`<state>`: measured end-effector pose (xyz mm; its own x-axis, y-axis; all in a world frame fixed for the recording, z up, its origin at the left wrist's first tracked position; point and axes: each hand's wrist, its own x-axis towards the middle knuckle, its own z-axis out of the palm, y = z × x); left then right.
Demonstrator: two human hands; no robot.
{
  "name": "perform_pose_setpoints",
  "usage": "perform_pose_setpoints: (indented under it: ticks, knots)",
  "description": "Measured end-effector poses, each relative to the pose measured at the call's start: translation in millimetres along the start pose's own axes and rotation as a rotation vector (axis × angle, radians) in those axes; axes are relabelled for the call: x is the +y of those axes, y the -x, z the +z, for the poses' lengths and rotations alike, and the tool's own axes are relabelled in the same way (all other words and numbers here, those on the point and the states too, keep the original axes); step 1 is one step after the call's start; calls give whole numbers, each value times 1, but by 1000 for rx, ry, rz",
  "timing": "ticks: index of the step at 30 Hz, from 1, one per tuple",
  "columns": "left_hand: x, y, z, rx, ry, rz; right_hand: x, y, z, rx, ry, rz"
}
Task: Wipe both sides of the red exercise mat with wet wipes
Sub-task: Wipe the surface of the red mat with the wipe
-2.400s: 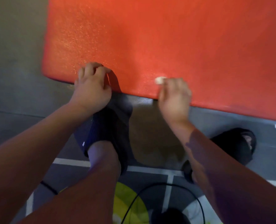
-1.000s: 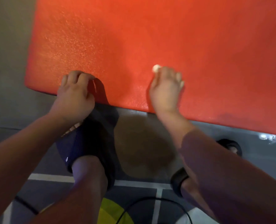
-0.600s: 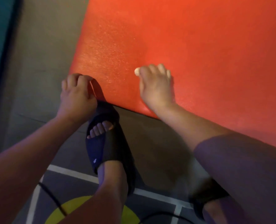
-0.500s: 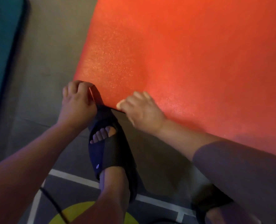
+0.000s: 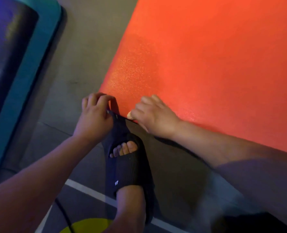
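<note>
Head view: 1 red mat (image 5: 206, 64) fills upper right. 2 hands at its near edge: L hand (image 5: 94, 118) fingers curled, pinching the corner; R hand (image 5: 154, 115) curled round 1 whitish wad, prob. the wet wipe (image 5: 129, 115). 1 black sandal (image 5: 127, 167) just below.

The person wears a black ribbed slipper (image 5: 127, 169) with an open toe and a small white mark (image 5: 116, 182).
</note>
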<state>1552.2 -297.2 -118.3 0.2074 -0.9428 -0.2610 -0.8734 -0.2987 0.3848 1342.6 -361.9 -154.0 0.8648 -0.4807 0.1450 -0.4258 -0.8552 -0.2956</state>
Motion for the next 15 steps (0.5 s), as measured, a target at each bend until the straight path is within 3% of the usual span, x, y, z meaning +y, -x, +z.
perform_pose_setpoints:
  ticks: [1, 4, 5, 6, 8, 11, 13, 15]
  knots:
    - [0, 0, 0, 9, 4, -12, 13, -9, -2, 26, 37, 62]
    - [-1, -1, 1, 7, 8, -15, 45, -36, -15, 192, 126, 560]
    - [-3, -1, 0, 1, 8, -13, 40, -41, -15, 223, 97, 630]
    - [-6, -2, -1, -2, 8, -8, 29, -43, -10, 228, 39, 599]
    - [-12, -3, -4, 7, 4, -4, -6, -39, 4, 146, -80, 325]
    - [-17, -2, -6, 27, 11, -45, -29, -24, 18, 4, -52, -5]
    - [-19, -1, -7, 37, 23, -82, -22, -31, 19, 23, -36, -9]
    - [-21, 0, -7, 41, 36, -91, -12, -44, 15, 88, -16, 130]
